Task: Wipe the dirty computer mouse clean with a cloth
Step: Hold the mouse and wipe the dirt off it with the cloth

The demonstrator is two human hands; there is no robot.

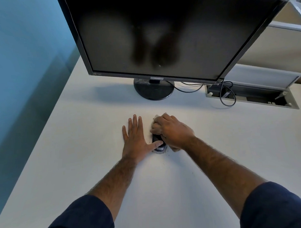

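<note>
Dark blue sleeves (pixel 78 222) are filling the bottom corners, with bare forearms reaching away from the camera over a plain white desk (pixel 63 140). To the left, at about 9 o'clock, a blue wall (pixel 19 51) is running alongside the desk edge, and a grey strip of floor or skirting is showing between them.

Near the middle of the desk, the black mouse (pixel 159 145) is lying with a small white label on its near end. The left hand (pixel 136 137) is resting open and flat on the desk at the mouse's 9 o'clock, fingers spread, its thumb pressing against the mouse's side. The right hand (pixel 172 132) is closed around a pale cloth (pixel 156 121), bunched under the fingers, and is pressing it onto the far part of the mouse; a bit of cloth is also poking out under the wrist at 4 o'clock. A few dark specks are lying on the desk around the mouse.

At 12 o'clock a large dark monitor (pixel 167 33) is looming over the hands on a round black stand (pixel 153 90), its screen switched off and reflecting dimly. At 2 o'clock, black cables (pixel 223 98) are looping into an open cable tray (pixel 251 97) set into the desk.
</note>
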